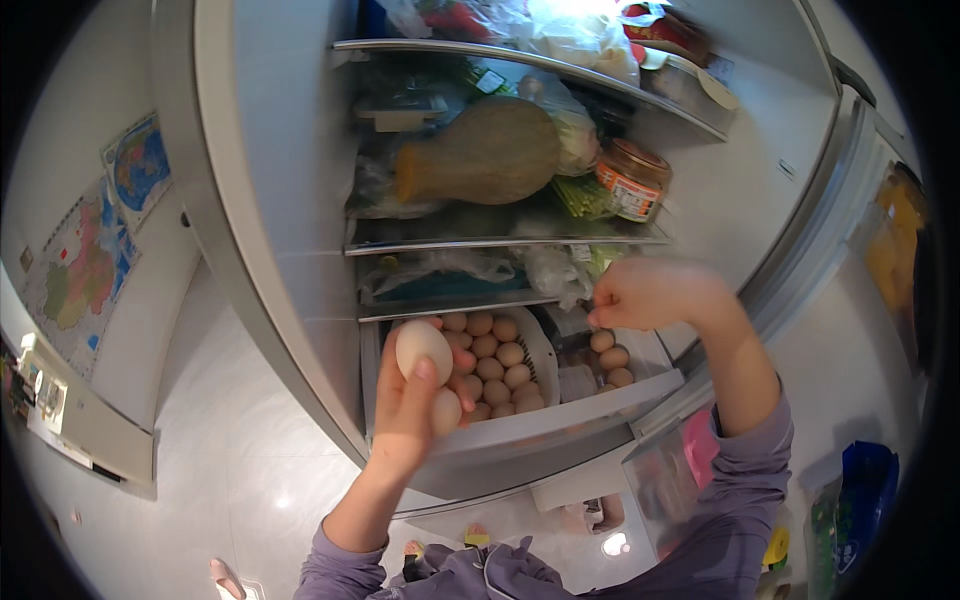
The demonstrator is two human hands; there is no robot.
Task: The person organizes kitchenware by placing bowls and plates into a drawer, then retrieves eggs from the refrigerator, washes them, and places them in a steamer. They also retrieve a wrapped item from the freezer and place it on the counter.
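My left hand (405, 401) holds two eggs over the left side of an open white refrigerator drawer (555, 412). A pale egg (424, 351) is under my thumb, and another egg (446, 411) sits lower against my fingers. Behind that hand, a white basket (549, 367) in the drawer holds many brown eggs (491, 369). My right hand (649, 292) is blurred, with curled fingers, above the drawer's right part. Its fingertips are close to a clear plastic bag (559, 274); whether they pinch anything is unclear. Below it lie several loose brown eggs (615, 358) beside clear plastic packaging (577, 381).
Above, glass shelves hold a large squash (480, 150), an orange-labelled jar (634, 180) and bagged vegetables (574, 142). The shelf's front edge (510, 244) juts over the drawer. At right stands the open fridge door (825, 300); a blue bag (866, 495) lies low right.
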